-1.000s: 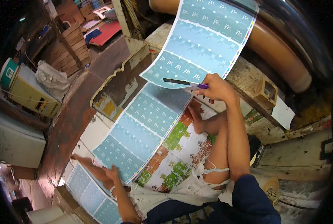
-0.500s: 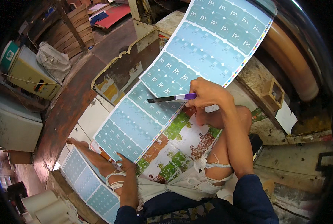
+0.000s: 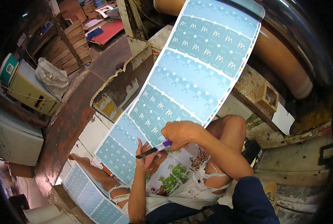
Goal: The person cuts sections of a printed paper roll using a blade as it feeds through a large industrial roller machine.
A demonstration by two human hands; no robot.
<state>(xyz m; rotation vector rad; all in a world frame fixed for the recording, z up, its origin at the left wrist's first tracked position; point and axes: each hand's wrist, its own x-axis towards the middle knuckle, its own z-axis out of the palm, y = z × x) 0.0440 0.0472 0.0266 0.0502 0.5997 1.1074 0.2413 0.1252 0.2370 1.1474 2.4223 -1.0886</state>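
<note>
My right hand [image 3: 183, 134] is closed round the purple-and-white handle of a long dark-bladed knife [image 3: 152, 150], whose blade points left. Just under the blade, my left hand [image 3: 146, 152] is raised with its fingers apart, beside the lower end of a long printed sheet [image 3: 196, 63]. This glossy blue-green sheet, patterned in repeated card-like panels, slopes down from the rollers. Its lower end overlaps another printed sheet [image 3: 116, 155] lying over my lap. Whether my left fingers touch the sheet's edge, I cannot tell.
Rollers [image 3: 286, 61] stand at the upper right, beside a small wooden box [image 3: 267, 97]. A worn green, brown and white board [image 3: 170, 170] rests across my lap. More printed sheets [image 3: 86, 188] lie at lower left. A yellowish box [image 3: 32, 84] and white bag [image 3: 51, 76] stand far left.
The long sheet has come further down from the rollers. My right hand and the knife moved down and left. My left hand left the lower sheet's surface and rose toward the blade.
</note>
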